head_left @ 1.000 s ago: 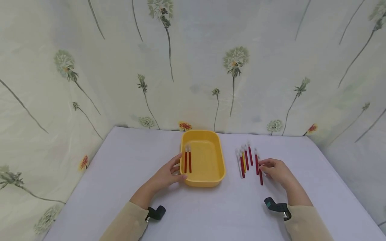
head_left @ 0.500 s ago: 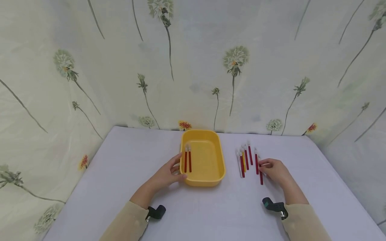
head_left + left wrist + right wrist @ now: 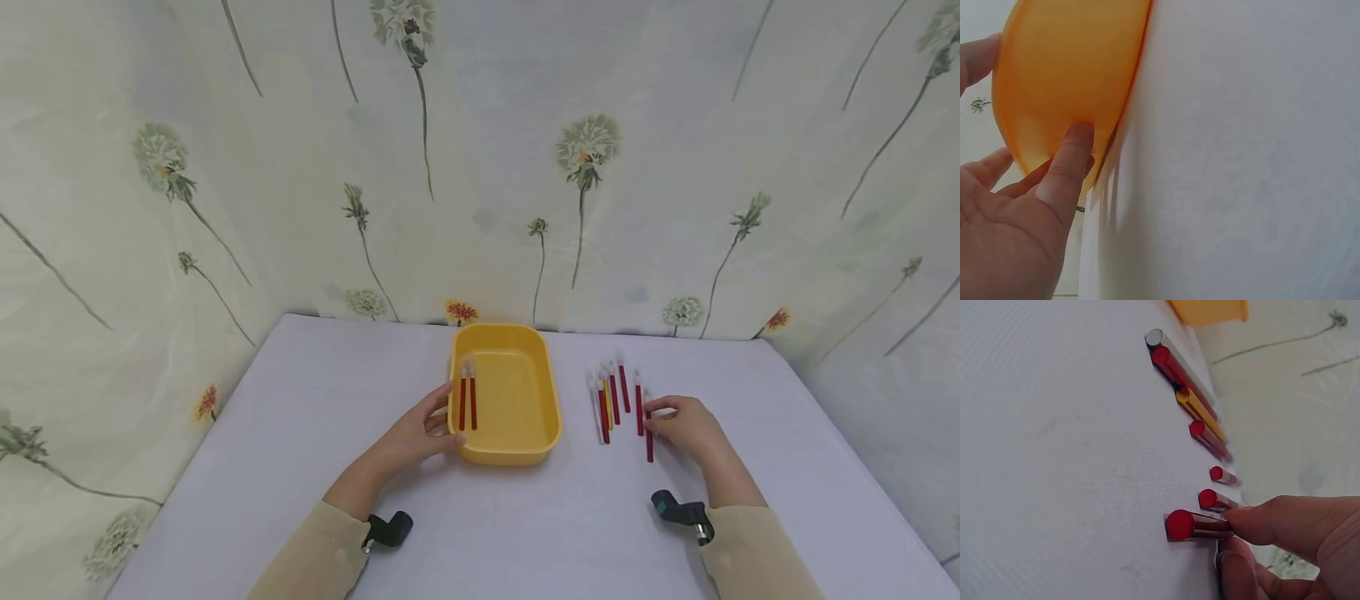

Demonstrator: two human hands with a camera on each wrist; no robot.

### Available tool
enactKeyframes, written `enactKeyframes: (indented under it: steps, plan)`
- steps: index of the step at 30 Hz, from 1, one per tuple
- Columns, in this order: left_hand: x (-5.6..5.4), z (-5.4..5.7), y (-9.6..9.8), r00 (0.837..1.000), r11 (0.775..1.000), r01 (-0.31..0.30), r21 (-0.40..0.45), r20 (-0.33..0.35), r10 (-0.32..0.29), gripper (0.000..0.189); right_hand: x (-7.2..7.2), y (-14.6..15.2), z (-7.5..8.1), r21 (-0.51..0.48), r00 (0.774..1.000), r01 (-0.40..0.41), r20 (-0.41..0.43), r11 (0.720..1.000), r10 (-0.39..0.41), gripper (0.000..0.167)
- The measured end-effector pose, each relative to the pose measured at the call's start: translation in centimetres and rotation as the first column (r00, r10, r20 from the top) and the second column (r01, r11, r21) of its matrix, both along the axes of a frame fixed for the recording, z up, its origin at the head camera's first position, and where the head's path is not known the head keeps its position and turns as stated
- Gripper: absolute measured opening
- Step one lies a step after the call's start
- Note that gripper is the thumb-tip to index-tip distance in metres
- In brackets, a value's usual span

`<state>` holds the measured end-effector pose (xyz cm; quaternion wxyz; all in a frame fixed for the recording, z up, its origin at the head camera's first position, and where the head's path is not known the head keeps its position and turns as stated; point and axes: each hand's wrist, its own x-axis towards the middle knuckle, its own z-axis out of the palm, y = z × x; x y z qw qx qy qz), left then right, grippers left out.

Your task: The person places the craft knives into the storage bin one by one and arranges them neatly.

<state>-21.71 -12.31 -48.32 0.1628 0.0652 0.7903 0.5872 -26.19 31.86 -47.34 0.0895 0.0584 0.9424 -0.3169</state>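
Observation:
My left hand (image 3: 408,433) holds the near left corner of a yellow plastic tray (image 3: 516,457); in the left wrist view, its fingers (image 3: 1072,159) press the tray's outer wall. Inside the tray, two slim red pen-like sticks with whitish, clear-looking far ends lie side by side, among them the right one (image 3: 473,404). My right hand (image 3: 684,423) pinches the rightmost red stick (image 3: 1182,525) between thumb and fingers, at the table surface. Just left of it lies another red stick (image 3: 639,410). What the far ends are is too small to tell.
Left of the right hand lie several more sticks: red ones (image 3: 623,388), a yellow one (image 3: 607,404) and a silvery one (image 3: 596,412). A white cloth covers the table (image 3: 525,533). A flower-printed curtain (image 3: 480,167) hangs behind it.
My right forearm has shifted slightly to the left, with its fingers staying at the rightmost red stick. The left hand and the tray have not visibly moved.

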Motion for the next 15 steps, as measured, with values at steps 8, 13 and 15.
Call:
enactKeyframes:
  steps: [8,13,15]
  plan:
    - [-0.02,0.03,0.04,1.0,1.0,-0.003,-0.006,0.005,0.004,0.094,0.14,0.41,-0.21,-0.047,1.0,0.018,0.003,0.999,-0.018,0.041]
    - [-0.21,-0.21,0.06,1.0,1.0,-0.008,-0.008,0.01,0.008,0.093,0.5,0.96,-0.11,-0.108,0.999,0.037,0.022,0.993,-0.035,0.047]
    - [-0.2,-0.22,0.04,1.0,1.0,-0.007,-0.008,0.01,0.007,0.093,0.68,0.9,0.22,-0.131,0.998,0.048,0.035,0.99,-0.044,0.048]
